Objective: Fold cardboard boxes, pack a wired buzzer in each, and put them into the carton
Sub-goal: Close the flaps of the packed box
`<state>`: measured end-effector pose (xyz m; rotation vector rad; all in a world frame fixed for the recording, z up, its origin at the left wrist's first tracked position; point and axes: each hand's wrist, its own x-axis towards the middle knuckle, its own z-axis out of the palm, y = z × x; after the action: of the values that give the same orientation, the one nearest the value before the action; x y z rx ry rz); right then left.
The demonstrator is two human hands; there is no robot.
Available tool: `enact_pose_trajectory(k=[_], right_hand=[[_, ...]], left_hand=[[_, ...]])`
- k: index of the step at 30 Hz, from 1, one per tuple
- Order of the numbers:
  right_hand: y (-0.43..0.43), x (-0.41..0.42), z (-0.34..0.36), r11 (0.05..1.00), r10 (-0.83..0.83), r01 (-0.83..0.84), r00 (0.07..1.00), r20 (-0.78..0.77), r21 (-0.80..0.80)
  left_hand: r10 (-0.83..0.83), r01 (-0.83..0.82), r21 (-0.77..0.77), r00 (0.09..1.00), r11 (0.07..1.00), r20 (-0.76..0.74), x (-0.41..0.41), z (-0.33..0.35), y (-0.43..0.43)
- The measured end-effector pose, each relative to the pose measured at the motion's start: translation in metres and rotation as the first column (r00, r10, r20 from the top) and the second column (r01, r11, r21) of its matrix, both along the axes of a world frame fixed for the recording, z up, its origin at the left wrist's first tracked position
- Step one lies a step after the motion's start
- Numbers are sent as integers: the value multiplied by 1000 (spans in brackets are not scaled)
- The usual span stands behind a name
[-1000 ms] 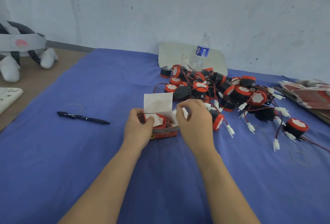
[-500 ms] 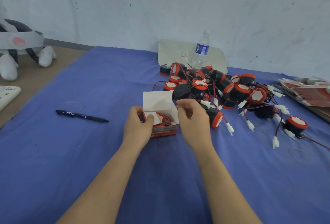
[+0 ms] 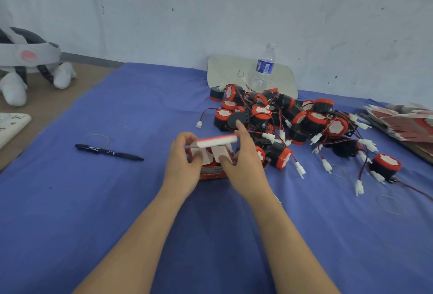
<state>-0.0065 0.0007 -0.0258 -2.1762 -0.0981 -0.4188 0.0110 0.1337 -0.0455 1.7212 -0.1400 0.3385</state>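
We can't see into the box (image 3: 212,173): left hand (image 3: 184,167), right hand (image 3: 246,167) and lid flap (image 3: 218,141) cover it. Its print is too blurred to read. The flat-box stack (image 3: 407,125) runs off the right edge.

The cloth (image 3: 117,200) was blue and the pen (image 3: 109,152) was black. The little box (image 3: 212,173) was red and white. The buzzers (image 3: 261,113) were black with red rims, white tops and red and black wires.

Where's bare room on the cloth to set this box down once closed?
Bare cloth lies between the pen and the left hand, and nearest the person, either side of the forearms. Right of the box is crowded: the buzzer pile runs up to the flat box stack.
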Motion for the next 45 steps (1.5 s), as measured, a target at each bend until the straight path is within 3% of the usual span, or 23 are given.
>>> enact_pose_trajectory(k=[2,5,7,13,19,26,33,40,42,45], right_hand=[[-1,-2,0,999,45,-45,999,-4,24],[-5,-2,-1,980,107,-104,994,8,-167],[-9,-1,-1,961,168,-172,985,-38,-215],[-20,0,-3,948,282,-305,938,-199,-93],[-18,2,-7,961,239,-254,961,-139,-108],[-12,4,-10,980,176,-176,984,-8,-92],[-13,2,-9,976,192,-192,981,-12,-104],[-12,2,-7,984,179,-180,980,-87,3],[-10,1,-7,986,168,-169,982,-81,-9],[-6,-1,-9,984,161,-166,984,-73,-65]], left_hand=[[-6,4,74,1000,997,29,0,0,1],[-11,10,104,1000,995,7,0,1,5],[-28,29,98,1000,995,-14,1,1,9],[-149,142,-70,982,987,-115,2,3,19],[-276,203,-291,931,935,-237,1,16,27],[-344,347,-14,921,938,-183,-8,13,30],[-330,337,-5,921,942,-204,-8,14,27],[-325,333,-6,915,943,-237,-10,11,18],[-334,333,-46,909,942,-251,-10,12,12],[-337,262,-268,895,927,-291,-9,13,1]])
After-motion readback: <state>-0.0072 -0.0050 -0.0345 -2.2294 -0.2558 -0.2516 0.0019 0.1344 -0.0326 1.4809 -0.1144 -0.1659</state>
